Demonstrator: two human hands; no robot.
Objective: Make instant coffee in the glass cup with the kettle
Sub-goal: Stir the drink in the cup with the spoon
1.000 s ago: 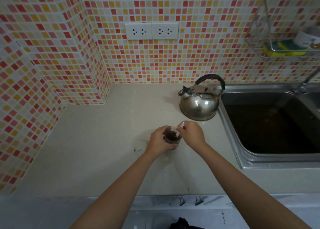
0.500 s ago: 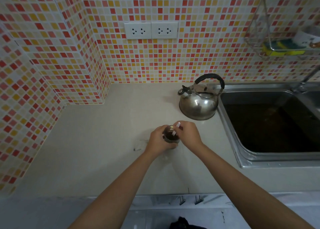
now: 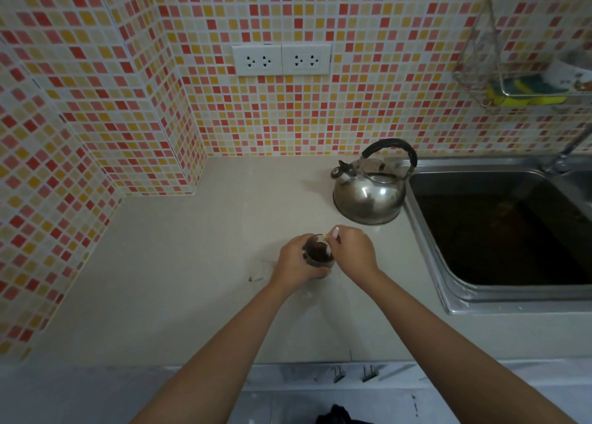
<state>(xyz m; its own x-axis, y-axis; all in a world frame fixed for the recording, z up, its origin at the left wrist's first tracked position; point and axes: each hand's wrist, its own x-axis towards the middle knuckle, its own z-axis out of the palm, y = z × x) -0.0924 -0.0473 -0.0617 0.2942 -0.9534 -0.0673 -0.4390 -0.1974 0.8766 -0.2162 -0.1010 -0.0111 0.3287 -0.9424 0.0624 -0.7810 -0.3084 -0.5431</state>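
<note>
A small glass cup [image 3: 317,254] with dark brown coffee in it stands on the beige counter [image 3: 198,263]. My left hand [image 3: 296,261] wraps around its left side. My right hand [image 3: 352,250] pinches a thin white stirrer [image 3: 333,233] that dips into the cup from its right rim. A steel kettle [image 3: 371,196] with a black handle sits behind the cup, spout to the left, next to the sink.
A steel sink [image 3: 499,234] lies to the right, its tap [image 3: 567,154] at the far corner. A wire rack [image 3: 525,83] with sponges hangs on the tiled wall. Two sockets [image 3: 282,59] are on the wall. A small clear scrap [image 3: 261,274] lies left of the cup.
My right hand has shifted slightly around the cup's rim with the stirrer. My left hand and the cup stay in place.
</note>
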